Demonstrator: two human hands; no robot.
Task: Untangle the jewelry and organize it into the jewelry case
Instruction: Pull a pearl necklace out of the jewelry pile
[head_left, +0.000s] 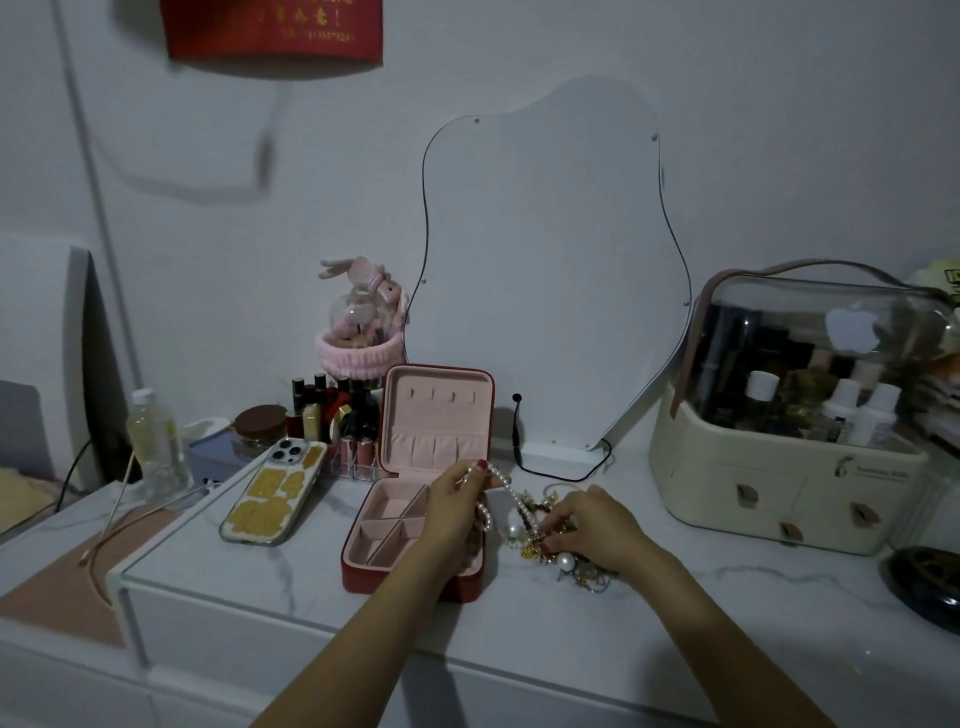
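Note:
A red jewelry case (385, 530) with pink lining stands open on the marble tabletop, its lid upright and its divided tray showing. Just right of it lies a tangled heap of jewelry (545, 540) with gold pieces, dark beads and large pearls. My left hand (457, 504) hovers over the case's right side and pinches a white pearl strand (511, 491) that runs down into the heap. My right hand (592, 525) rests on the heap, its fingertips pinching pieces at the heap's middle. Part of the heap is hidden under that hand.
A phone (272, 491) in a gold-patterned case lies left of the jewelry case. Lipsticks and bottles (337, 415) crowd behind it. A wavy mirror (550, 270) leans on the wall. A large cosmetics organiser (789, 447) fills the right side; a dark round object (930, 587) sits at the right edge.

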